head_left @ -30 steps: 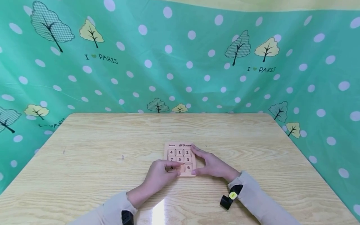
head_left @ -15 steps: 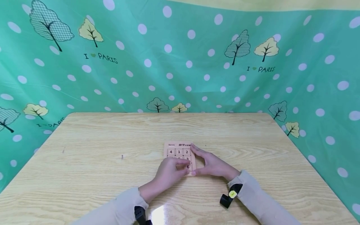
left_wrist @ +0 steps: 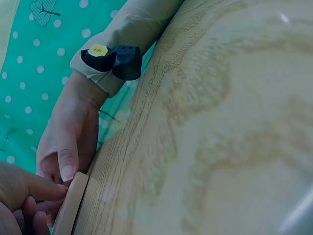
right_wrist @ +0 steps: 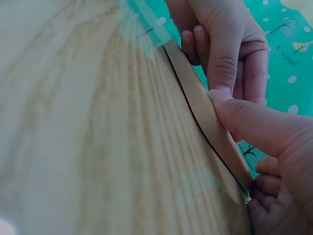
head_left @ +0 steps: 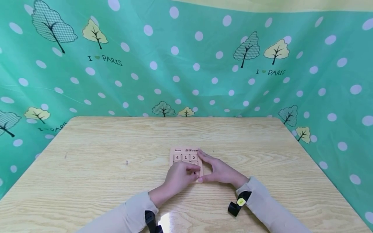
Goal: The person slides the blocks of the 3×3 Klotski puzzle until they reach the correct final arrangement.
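Note:
A pink number slide puzzle (head_left: 182, 150) lies flat on the wooden table, its top row reading 4, 1, 2. My left hand (head_left: 178, 177) reaches over its lower part, index finger above and thumb below the 6 tile (head_left: 195, 173), pinching it. That hand covers the 7, the 5, the 8 and most of the 3. Along the right edge, my right hand (head_left: 220, 171) holds the frame, fingers at the top right corner and thumb near the bottom right. In the right wrist view, the left thumb meets the right thumb at the puzzle's side (right_wrist: 205, 107).
The wooden table (head_left: 116, 136) stretches out around the puzzle, with a bright reflection near its front. Behind and beside it hangs a green dotted curtain (head_left: 186, 77) with printed trees. Black camera straps (head_left: 239, 203) sit on both wrists.
My left hand has moved right, from beside the gap in the bottom row to the 6 tile. The right hand has stayed on the puzzle's right edge.

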`<move>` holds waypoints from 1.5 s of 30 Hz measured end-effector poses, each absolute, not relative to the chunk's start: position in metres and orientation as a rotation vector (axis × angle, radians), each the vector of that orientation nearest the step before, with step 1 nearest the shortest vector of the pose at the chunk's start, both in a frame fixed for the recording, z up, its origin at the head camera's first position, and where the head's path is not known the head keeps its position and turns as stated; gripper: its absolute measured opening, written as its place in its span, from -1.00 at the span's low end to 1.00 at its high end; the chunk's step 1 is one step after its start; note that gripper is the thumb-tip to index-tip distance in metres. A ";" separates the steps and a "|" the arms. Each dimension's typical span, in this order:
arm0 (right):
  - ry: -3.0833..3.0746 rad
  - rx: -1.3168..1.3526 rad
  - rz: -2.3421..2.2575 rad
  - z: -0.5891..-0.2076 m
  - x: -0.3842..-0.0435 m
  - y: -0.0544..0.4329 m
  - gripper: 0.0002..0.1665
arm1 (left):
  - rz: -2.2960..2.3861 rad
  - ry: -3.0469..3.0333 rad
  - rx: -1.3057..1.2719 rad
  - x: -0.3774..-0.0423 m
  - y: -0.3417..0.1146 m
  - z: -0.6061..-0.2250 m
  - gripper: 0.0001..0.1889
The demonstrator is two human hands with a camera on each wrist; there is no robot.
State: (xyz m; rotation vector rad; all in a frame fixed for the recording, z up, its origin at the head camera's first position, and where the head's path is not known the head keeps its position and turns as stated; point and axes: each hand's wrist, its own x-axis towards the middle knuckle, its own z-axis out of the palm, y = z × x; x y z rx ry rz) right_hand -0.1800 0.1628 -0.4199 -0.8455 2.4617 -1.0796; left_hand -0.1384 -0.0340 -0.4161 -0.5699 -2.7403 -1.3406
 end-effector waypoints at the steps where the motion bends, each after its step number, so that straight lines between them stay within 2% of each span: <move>1: 2.463 -0.848 -1.079 -0.420 -0.180 0.163 0.21 | -1.340 -2.741 -0.563 -0.139 -0.034 -0.416 -0.75; 25: 2.453 -0.862 -1.099 -0.423 -0.179 0.167 0.18 | -1.329 -2.723 -0.571 -0.139 -0.027 -0.414 -0.78; 45: 2.441 -0.891 -1.075 -0.421 -0.181 0.162 0.14 | -1.293 -2.752 -0.546 -0.137 -0.048 -0.414 -0.78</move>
